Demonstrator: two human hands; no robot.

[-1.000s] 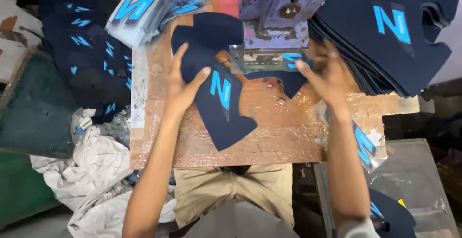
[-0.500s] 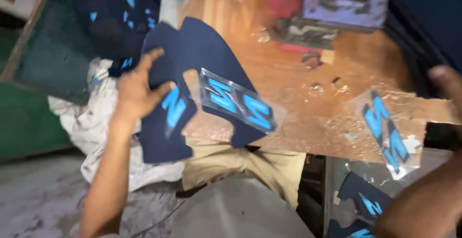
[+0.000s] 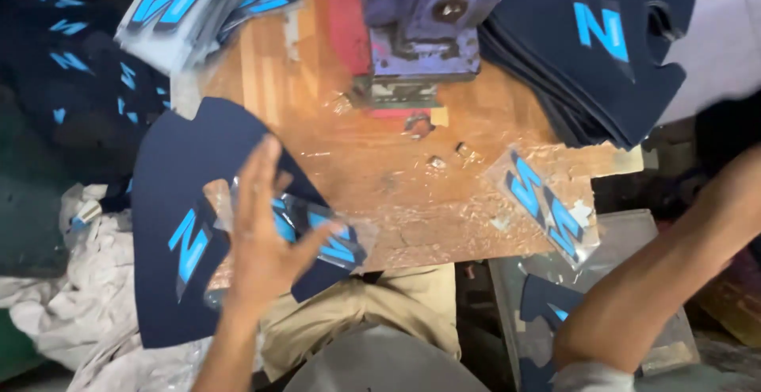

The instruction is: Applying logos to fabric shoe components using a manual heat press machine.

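A navy fabric piece (image 3: 174, 170) with a bright blue letter shape (image 3: 189, 243) hangs over the front left edge of the wooden table (image 3: 396, 170). My left hand (image 3: 261, 241) hovers over it, palm up and fingers spread. Its thumb lies by a clear film (image 3: 337, 241) carrying blue letter shapes, which rests on the fabric. Whether the thumb touches the film is unclear. Of my right arm only the forearm (image 3: 658, 281) shows, reaching out past the right edge; the hand itself is out of frame.
A purple and red press (image 3: 420, 27) stands at the table's back. A stack of navy pieces (image 3: 587, 59) lies at the back right, a pile of films (image 3: 198, 3) at the back left. Another film (image 3: 547, 206) lies front right. White cloth (image 3: 87, 281) is heaped lower left.
The view swung back over the table. My left hand has opened above the navy piece and film. My right arm has swung out to the right, the hand leaving the frame.
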